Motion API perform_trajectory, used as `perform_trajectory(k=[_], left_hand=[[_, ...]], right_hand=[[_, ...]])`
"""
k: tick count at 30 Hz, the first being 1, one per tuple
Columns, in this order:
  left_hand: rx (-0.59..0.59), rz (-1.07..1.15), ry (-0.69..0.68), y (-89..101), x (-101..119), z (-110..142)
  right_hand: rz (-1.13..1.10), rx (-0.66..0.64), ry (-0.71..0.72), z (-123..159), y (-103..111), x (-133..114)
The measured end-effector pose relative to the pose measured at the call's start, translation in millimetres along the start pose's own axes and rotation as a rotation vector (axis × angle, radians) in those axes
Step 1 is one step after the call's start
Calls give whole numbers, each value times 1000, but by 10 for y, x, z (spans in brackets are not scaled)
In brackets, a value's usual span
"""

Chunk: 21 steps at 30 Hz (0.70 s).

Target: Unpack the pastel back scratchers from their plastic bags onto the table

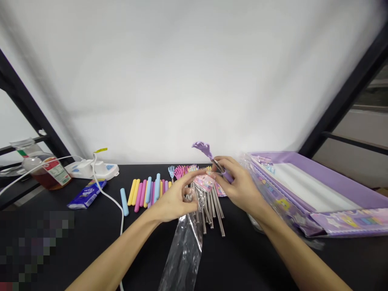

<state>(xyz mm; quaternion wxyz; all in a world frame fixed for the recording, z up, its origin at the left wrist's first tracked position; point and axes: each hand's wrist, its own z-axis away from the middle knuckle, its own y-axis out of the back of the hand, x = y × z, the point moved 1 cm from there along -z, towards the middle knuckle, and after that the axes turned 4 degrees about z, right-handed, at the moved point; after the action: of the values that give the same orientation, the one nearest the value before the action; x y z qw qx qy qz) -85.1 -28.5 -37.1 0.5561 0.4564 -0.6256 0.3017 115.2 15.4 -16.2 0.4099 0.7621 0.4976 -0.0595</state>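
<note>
left hand (174, 200) pinches a clear bag (184, 246); right hand (239, 184) grips a purple back scratcher (207, 150). coloured handles (145, 192), metal rods (212, 208) crowd between; purple box (318, 186) alongside.

Two bare forearms come in from the bottom edge, each uncovered from the elbow end to the wrist, with no sleeve or cuff on either. The left hand (174, 200) and the right hand (239, 184) are bare too: no glove, ring, watch, bracelet or strap shows. The fingernails look short and unpainted.
</note>
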Motion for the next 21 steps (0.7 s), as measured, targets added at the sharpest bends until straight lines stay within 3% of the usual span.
perform_trajectory(k=[4, 12, 21], left_hand=[[6, -47, -32, 20, 26, 16], [-56, -62, 42, 17, 10, 55], [-103, 14, 41, 7, 72, 57]], right_hand=[[2, -50, 42, 27, 28, -5], [3, -118, -97, -6, 27, -35], [-269, -319, -251, -6, 89, 16]])
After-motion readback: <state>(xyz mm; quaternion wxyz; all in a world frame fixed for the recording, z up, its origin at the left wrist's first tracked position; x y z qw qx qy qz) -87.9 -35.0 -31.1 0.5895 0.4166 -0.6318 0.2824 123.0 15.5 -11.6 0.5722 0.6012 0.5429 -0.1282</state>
